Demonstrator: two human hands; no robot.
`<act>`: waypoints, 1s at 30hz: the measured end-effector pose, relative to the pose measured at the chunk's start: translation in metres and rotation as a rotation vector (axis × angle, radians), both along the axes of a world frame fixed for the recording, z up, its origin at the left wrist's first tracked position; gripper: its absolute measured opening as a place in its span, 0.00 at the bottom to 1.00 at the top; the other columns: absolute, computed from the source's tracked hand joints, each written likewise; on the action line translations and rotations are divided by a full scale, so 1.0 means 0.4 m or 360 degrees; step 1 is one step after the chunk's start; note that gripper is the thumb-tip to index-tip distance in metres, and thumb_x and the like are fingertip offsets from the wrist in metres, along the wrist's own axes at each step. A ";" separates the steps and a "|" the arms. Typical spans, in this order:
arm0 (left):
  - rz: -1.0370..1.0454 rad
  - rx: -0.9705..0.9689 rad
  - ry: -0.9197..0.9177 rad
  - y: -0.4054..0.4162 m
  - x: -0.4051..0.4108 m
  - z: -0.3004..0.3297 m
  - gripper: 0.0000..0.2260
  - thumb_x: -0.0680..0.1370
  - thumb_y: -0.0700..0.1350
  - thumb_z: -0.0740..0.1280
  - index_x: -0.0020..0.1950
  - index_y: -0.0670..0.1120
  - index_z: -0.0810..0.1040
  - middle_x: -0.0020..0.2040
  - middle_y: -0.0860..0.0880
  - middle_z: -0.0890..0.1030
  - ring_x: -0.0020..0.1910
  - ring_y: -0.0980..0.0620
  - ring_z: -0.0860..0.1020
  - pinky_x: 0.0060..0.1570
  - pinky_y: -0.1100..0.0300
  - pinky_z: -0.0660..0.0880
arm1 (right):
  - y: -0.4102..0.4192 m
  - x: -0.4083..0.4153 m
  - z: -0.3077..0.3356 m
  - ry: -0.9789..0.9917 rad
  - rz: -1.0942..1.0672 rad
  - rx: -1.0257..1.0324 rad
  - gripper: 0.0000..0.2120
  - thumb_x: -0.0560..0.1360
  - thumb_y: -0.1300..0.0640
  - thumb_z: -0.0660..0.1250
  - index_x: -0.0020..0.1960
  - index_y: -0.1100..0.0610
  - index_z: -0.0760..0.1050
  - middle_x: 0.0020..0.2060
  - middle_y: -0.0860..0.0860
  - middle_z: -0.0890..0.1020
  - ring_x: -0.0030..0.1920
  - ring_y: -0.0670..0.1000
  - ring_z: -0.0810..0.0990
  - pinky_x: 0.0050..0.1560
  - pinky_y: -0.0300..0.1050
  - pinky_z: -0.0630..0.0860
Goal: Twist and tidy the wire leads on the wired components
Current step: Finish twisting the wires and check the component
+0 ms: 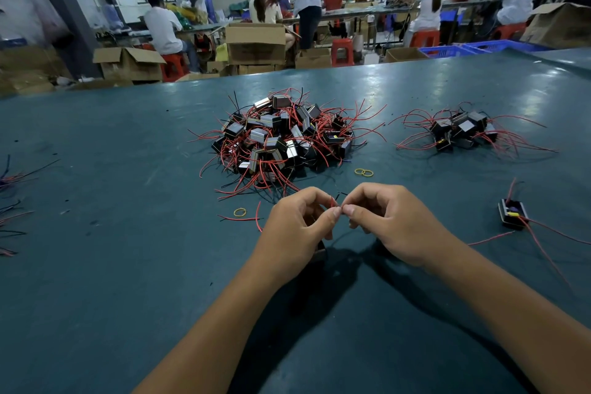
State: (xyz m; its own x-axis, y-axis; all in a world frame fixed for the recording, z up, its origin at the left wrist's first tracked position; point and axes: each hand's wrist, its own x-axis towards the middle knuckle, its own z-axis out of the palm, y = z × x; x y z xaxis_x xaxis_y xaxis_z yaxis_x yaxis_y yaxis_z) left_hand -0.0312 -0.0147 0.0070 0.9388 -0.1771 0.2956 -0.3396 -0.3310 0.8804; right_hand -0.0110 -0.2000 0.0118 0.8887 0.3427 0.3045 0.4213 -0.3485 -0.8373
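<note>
The left hand (297, 227) and right hand (388, 222) meet fingertip to fingertip above the surface (112, 265), both pinching short red wire leads (333, 202) between them. A dark component (319, 251) shows just under the left hand. Beyond lies the big pile (281, 137), a smaller pile (460, 133) to its right.

Left hand (297, 227) is hiding most of the component (319, 253) beneath it; wire ends (334, 203) pinched between both hands are too small to tell. Wires (12, 201) at left edge are being cut off.
</note>
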 end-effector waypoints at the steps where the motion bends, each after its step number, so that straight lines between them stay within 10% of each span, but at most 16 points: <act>1: 0.0012 0.0010 -0.0011 -0.001 -0.001 0.001 0.03 0.80 0.43 0.69 0.46 0.45 0.78 0.31 0.49 0.79 0.29 0.56 0.74 0.30 0.62 0.71 | 0.001 -0.001 0.000 0.0001 0.0006 -0.0006 0.05 0.78 0.58 0.69 0.43 0.52 0.80 0.32 0.47 0.82 0.32 0.43 0.76 0.37 0.37 0.73; 7: 0.0071 0.0100 -0.0074 -0.004 -0.008 0.003 0.03 0.79 0.40 0.68 0.45 0.45 0.78 0.36 0.42 0.80 0.36 0.41 0.76 0.39 0.44 0.74 | 0.004 -0.006 0.003 -0.0027 0.0003 -0.0049 0.06 0.78 0.58 0.69 0.42 0.53 0.79 0.31 0.46 0.81 0.30 0.42 0.73 0.35 0.35 0.70; 30: 0.0034 0.0887 -0.0739 0.018 -0.012 0.010 0.03 0.80 0.45 0.65 0.51 0.49 0.78 0.36 0.59 0.75 0.36 0.53 0.75 0.37 0.49 0.75 | -0.016 -0.013 0.035 0.0152 0.0033 -0.0186 0.07 0.75 0.62 0.69 0.38 0.56 0.80 0.21 0.42 0.70 0.23 0.42 0.64 0.26 0.31 0.61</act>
